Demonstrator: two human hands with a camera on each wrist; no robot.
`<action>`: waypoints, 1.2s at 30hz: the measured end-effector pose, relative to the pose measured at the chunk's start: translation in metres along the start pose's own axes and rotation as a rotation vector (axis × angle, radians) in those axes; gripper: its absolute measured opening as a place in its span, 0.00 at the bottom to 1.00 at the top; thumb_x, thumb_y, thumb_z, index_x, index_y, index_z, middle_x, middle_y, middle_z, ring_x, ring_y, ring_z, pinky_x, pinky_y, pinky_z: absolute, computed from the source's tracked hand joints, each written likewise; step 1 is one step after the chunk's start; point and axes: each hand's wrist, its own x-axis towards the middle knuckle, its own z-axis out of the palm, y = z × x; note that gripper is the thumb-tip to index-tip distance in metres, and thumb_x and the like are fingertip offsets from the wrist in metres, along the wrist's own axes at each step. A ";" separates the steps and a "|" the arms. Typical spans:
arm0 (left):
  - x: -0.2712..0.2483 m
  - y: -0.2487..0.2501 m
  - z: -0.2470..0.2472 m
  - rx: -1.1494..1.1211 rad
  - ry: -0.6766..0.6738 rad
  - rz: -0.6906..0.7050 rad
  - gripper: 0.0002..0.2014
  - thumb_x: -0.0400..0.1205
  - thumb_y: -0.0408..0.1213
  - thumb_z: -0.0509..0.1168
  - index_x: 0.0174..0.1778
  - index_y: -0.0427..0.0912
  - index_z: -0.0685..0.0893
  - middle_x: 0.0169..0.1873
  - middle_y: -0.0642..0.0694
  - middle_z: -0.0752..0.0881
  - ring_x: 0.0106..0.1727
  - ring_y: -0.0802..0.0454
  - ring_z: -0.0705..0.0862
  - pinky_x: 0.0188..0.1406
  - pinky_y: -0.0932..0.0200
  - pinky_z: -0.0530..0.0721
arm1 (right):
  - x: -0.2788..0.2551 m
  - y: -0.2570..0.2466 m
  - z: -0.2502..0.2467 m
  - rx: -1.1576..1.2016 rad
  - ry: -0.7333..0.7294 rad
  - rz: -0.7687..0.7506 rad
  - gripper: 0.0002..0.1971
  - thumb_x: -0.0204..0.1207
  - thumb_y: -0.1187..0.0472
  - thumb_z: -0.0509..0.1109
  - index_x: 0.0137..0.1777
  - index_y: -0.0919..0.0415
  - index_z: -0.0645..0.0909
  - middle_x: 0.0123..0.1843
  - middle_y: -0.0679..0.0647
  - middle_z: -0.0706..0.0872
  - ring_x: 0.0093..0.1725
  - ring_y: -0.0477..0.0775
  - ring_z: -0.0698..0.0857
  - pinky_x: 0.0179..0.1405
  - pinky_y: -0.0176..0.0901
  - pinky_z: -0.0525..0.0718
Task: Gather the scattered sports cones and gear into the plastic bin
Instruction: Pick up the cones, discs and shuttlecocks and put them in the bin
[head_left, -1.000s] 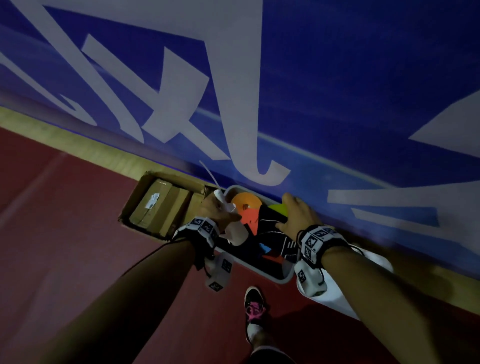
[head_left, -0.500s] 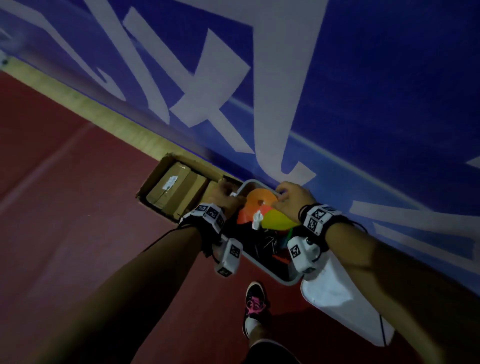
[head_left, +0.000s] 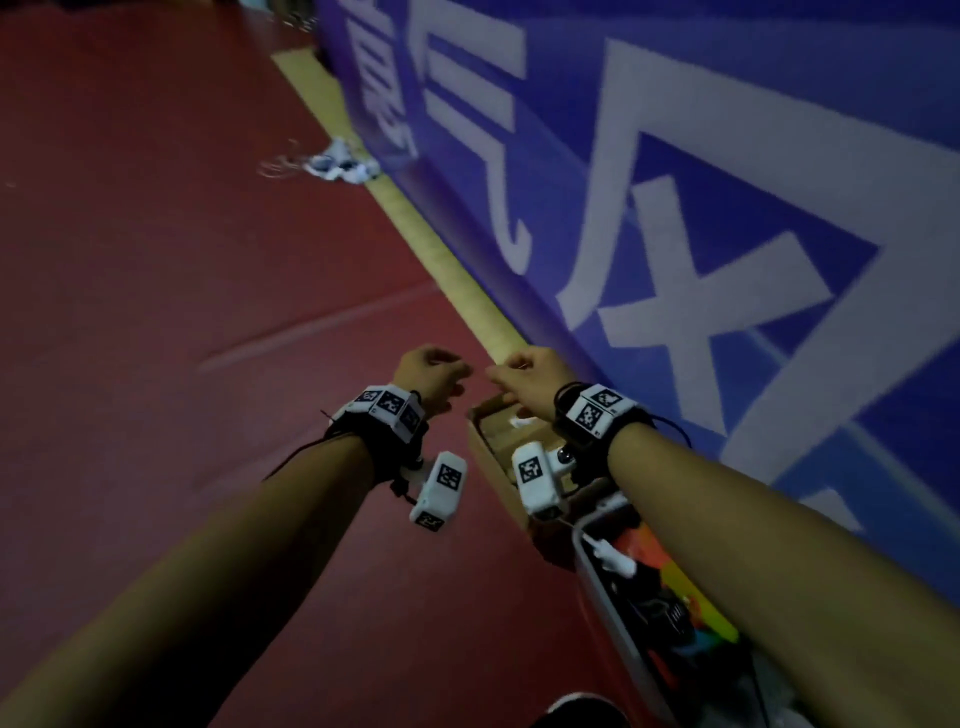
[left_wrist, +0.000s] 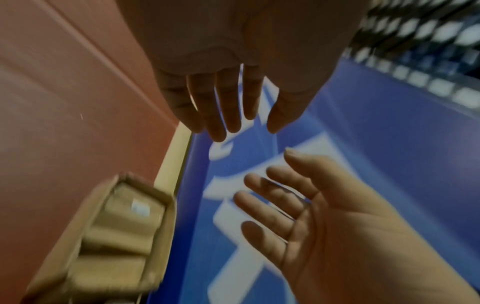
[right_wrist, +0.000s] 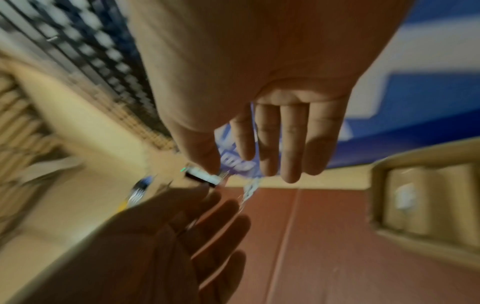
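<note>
Reaching forward side by side, both forearms stretch out over a red floor, each wrist wearing a strapped camera band. The left hand (head_left: 428, 378) and right hand (head_left: 527, 382) hang close together, nearly touching, palms facing each other. From the wrist views, both show loose, nearly straight fingers (left_wrist: 221, 107) and hold nothing. Below the right wrist sits an open cardboard box (head_left: 491, 457). Behind it, under the right forearm, lies the plastic bin (head_left: 605, 603) with colourful cones (head_left: 696, 597) and dark gear inside. A blue banner (head_left: 727, 156) runs along to the right of the hands.
</note>
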 end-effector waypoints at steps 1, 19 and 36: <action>-0.004 -0.008 -0.034 -0.026 0.036 0.007 0.11 0.79 0.34 0.72 0.56 0.37 0.85 0.43 0.39 0.87 0.35 0.50 0.86 0.28 0.60 0.80 | -0.005 -0.021 0.032 -0.013 -0.040 -0.034 0.13 0.65 0.45 0.76 0.39 0.54 0.83 0.40 0.55 0.91 0.38 0.57 0.91 0.39 0.57 0.91; -0.341 -0.376 -0.629 -0.613 1.195 -0.319 0.03 0.80 0.33 0.67 0.47 0.42 0.80 0.38 0.44 0.84 0.31 0.51 0.81 0.28 0.60 0.73 | -0.307 -0.243 0.717 -0.291 -1.146 -0.468 0.09 0.77 0.55 0.73 0.48 0.61 0.82 0.44 0.58 0.89 0.37 0.54 0.87 0.31 0.44 0.82; -0.613 -0.566 -0.882 -0.730 1.985 -0.582 0.06 0.80 0.34 0.69 0.39 0.46 0.80 0.35 0.45 0.86 0.31 0.52 0.83 0.24 0.61 0.74 | -0.648 -0.280 1.121 -0.492 -1.873 -0.667 0.11 0.77 0.55 0.73 0.47 0.64 0.82 0.44 0.62 0.89 0.38 0.58 0.86 0.35 0.49 0.85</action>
